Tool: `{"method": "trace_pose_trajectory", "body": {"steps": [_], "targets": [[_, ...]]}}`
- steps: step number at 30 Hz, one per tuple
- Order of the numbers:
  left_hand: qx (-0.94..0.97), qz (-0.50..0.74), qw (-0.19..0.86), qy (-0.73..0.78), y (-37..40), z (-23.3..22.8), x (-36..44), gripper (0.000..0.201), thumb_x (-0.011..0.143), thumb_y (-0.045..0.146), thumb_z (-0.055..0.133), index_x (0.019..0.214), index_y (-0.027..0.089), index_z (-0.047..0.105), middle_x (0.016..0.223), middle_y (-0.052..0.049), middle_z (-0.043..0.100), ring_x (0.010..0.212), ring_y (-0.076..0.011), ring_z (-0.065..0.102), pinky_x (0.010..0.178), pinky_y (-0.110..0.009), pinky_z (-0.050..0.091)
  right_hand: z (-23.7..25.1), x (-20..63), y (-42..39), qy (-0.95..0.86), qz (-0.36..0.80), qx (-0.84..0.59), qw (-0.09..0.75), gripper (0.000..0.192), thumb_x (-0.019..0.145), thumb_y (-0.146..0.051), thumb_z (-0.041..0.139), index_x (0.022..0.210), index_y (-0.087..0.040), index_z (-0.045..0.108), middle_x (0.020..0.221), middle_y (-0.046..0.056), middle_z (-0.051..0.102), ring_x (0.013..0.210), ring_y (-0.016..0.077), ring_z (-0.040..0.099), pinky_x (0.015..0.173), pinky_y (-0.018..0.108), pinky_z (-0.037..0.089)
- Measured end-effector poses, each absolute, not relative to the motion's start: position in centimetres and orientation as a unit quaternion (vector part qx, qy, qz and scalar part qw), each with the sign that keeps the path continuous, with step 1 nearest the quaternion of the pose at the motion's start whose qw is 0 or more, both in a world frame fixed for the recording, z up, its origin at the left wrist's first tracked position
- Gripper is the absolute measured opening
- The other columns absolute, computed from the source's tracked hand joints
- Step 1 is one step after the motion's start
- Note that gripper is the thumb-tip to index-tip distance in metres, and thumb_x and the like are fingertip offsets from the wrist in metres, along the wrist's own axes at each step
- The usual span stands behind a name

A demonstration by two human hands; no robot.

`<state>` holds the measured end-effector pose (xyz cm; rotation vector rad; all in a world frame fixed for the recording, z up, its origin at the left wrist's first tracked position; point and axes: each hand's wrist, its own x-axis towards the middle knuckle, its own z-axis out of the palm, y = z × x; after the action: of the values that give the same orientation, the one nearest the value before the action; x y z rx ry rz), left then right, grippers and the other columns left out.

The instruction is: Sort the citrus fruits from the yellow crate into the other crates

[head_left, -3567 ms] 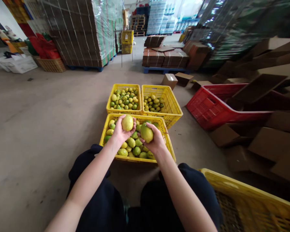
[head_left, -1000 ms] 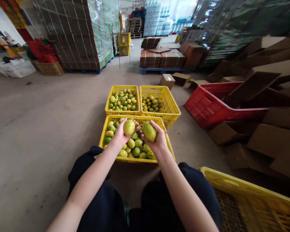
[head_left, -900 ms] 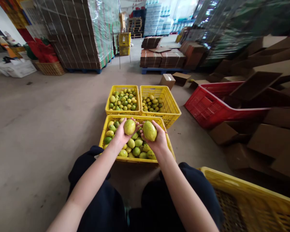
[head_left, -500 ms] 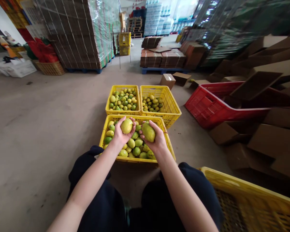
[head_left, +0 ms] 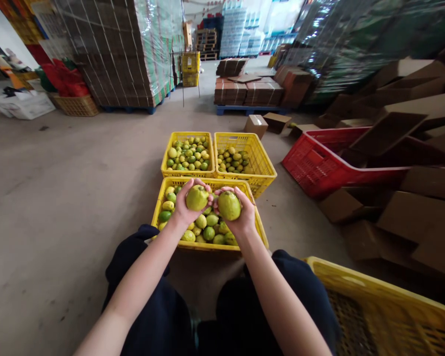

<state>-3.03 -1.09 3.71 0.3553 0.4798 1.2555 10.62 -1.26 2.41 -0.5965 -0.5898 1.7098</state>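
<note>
Above the near yellow crate [head_left: 211, 247], my left hand [head_left: 184, 203] is wrapped round a yellow-green lemon [head_left: 197, 198]. Close beside it, my right hand [head_left: 245, 213] grips a second lemon [head_left: 229, 205], slightly greener, with its stem end facing up. The fingertips of both hands nearly meet between the two fruits. Below them, green and yellow lemons [head_left: 208, 233] fill the near crate, partly hidden by my hands. Behind stand two more yellow crates: the left one [head_left: 188, 173] is well filled with lemons, and the right one [head_left: 261, 163] holds a smaller heap at its left side.
A red crate [head_left: 319, 165] with cardboard in it stands to the right, among loose cardboard boxes [head_left: 419, 217]. Another yellow crate [head_left: 385, 291] is at my lower right. Further back are flattened cartons [head_left: 263, 93] on a blue pallet and a wrapped stack [head_left: 107, 54].
Both lemons have been turned in my hands, so the stem end of the right one now shows. My hands remain over the near crate, still holding the fruit.
</note>
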Motion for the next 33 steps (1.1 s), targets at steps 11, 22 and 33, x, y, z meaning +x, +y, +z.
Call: {"method": "trace_pose_trajectory", "body": {"steps": [11, 22, 33], "targets": [[0.087, 0.598, 0.774, 0.191, -0.6, 3.3, -2.8, 0.027, 0.083, 0.024, 0.048, 0.1, 0.019, 0.067, 0.084, -0.006, 0.069, 0.076, -0.0187, 0.068, 0.071, -0.031, 0.057, 2.9, 10.9, -1.1, -0.176, 0.737, -0.231, 0.61, 0.026, 0.073, -0.028, 0.052, 0.092, -0.018, 0.067, 0.085, 0.007, 0.073, 0.078, 0.0223, 0.07, 0.059, 0.032, 0.058], [0.037, 0.641, 0.743, 0.191, -0.3, 2.9, -1.6, 0.031, 0.09, 0.025, 0.043, 0.106, 0.019, 0.068, 0.091, -0.006, 0.072, 0.081, -0.016, 0.069, 0.076, -0.028, 0.057, 2.2, 10.4, -0.5, -0.08, 0.727, -0.193, 0.654, 0.021, 0.075, -0.02, 0.06, 0.096, -0.022, 0.066, 0.087, 0.001, 0.073, 0.076, 0.0167, 0.07, 0.064, 0.028, 0.06], [-0.007, 0.67, 0.726, 0.156, 1.0, 2.6, -0.5, 0.031, 0.085, 0.025, 0.046, 0.105, 0.021, 0.07, 0.095, -0.006, 0.074, 0.102, -0.0213, 0.068, 0.091, -0.035, 0.054, 1.8, 9.5, 0.7, -0.01, 0.695, -0.193, 0.692, 0.011, 0.071, -0.029, 0.064, 0.081, -0.024, 0.066, 0.08, -0.002, 0.074, 0.083, 0.0169, 0.071, 0.082, 0.034, 0.059]]}}
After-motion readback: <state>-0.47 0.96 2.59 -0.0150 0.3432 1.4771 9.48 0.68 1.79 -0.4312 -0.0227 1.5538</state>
